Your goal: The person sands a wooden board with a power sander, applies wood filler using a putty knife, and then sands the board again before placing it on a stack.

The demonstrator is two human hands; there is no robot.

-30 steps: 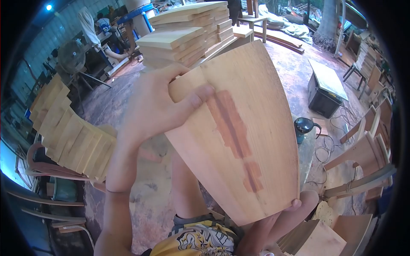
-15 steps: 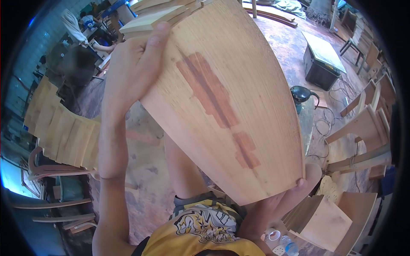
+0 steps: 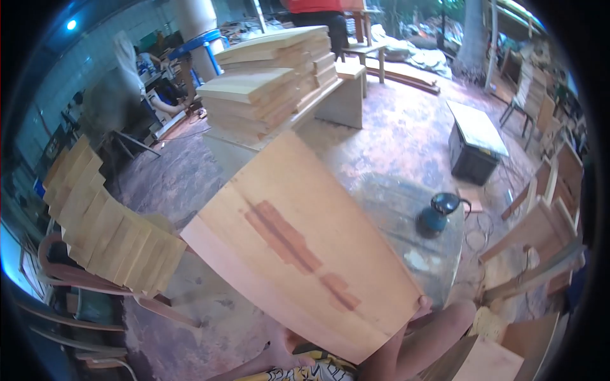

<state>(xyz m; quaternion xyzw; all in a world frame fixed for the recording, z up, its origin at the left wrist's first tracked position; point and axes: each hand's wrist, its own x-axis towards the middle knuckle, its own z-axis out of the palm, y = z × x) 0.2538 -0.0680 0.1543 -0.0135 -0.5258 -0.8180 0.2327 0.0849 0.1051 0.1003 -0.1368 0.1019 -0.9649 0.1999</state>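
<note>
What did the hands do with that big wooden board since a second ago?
The left hand let go of the upper-left edge of the wooden board and went down toward the bottom of the view. The board came lower too, showing more of the tabletop. The right hand still holds the lower-right corner; the pot stayed put.

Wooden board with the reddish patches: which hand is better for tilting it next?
Probably the right hand: it grips the wooden board near its right-hand corner, and no other hand plainly shows holding it.
</note>
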